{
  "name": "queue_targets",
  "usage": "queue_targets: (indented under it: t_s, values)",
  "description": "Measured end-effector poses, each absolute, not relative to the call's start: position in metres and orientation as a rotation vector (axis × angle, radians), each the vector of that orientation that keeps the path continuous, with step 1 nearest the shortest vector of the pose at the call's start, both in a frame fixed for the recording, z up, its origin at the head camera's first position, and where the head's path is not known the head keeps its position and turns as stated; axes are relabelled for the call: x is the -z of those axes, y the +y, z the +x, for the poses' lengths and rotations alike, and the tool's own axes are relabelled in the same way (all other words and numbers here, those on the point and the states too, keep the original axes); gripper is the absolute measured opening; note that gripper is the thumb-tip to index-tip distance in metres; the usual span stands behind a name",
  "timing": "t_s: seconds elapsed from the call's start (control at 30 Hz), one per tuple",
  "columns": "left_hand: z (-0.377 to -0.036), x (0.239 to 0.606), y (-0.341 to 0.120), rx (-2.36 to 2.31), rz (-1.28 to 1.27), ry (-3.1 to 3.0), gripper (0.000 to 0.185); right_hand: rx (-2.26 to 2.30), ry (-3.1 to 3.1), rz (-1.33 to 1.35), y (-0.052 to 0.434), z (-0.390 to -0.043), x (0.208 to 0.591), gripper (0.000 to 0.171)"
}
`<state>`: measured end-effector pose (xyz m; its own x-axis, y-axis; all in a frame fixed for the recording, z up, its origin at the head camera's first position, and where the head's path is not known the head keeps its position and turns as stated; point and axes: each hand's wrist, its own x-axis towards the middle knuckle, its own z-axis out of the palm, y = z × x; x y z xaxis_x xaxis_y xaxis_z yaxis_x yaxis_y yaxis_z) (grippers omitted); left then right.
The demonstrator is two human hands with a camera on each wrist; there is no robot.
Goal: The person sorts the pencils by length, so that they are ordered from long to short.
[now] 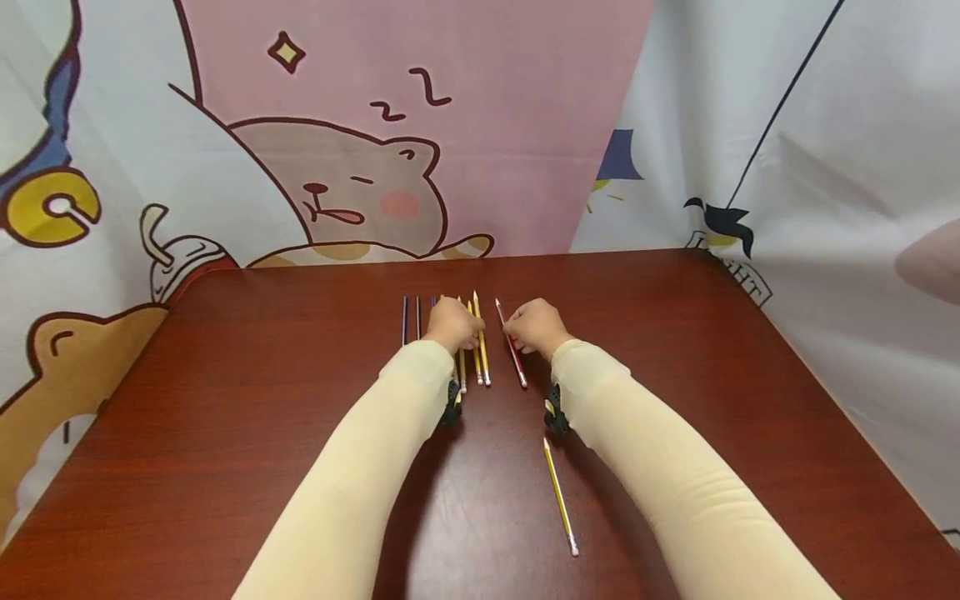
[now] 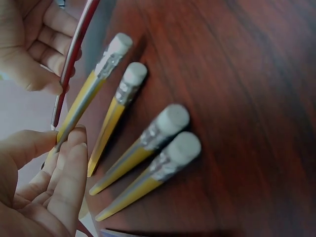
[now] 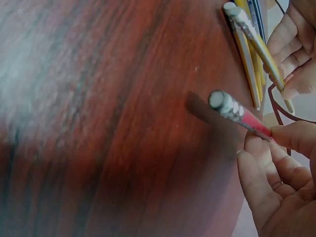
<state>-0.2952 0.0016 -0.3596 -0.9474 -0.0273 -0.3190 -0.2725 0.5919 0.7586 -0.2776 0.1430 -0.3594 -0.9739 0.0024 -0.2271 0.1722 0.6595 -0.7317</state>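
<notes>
My left hand (image 1: pixel 453 325) pinches a yellow pencil (image 2: pixel 84 101) between thumb and fingers, its white eraser end toward me. Beside it, my right hand (image 1: pixel 537 327) pinches a red pencil (image 3: pixel 252 121) that also has a white eraser. In the head view the red pencil slants a short way right of the held yellow one, the two apart. More yellow pencils (image 2: pixel 106 131) with white erasers lie side by side under and left of my left hand, which partly hides them. Left of these lie dark pencils (image 1: pixel 405 321), their lower ends near my sleeve.
A lone yellow pencil (image 1: pixel 558 496) lies nearer to me on the brown table (image 1: pixel 262 400), between my forearms. Printed cloth (image 1: pixel 525 100) hangs behind the table's far edge and along its sides. Each wrist wears a small black device (image 1: pixel 555 412).
</notes>
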Motion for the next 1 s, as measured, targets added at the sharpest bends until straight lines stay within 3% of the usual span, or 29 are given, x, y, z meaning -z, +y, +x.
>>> queue_targets:
  t_s: [0.6, 1.0]
  values:
    - [-0.298, 0.363, 0.014, -1.235, -0.212, 2.621, 0.018, 1.068, 2.754, 0.190, 0.140, -0.286, 0.370, 0.017]
    - [-0.303, 0.371, 0.029, -0.862, -0.094, 2.899, 0.023, 0.907, 2.846, 0.147, 0.140, -0.288, 0.373, 0.021]
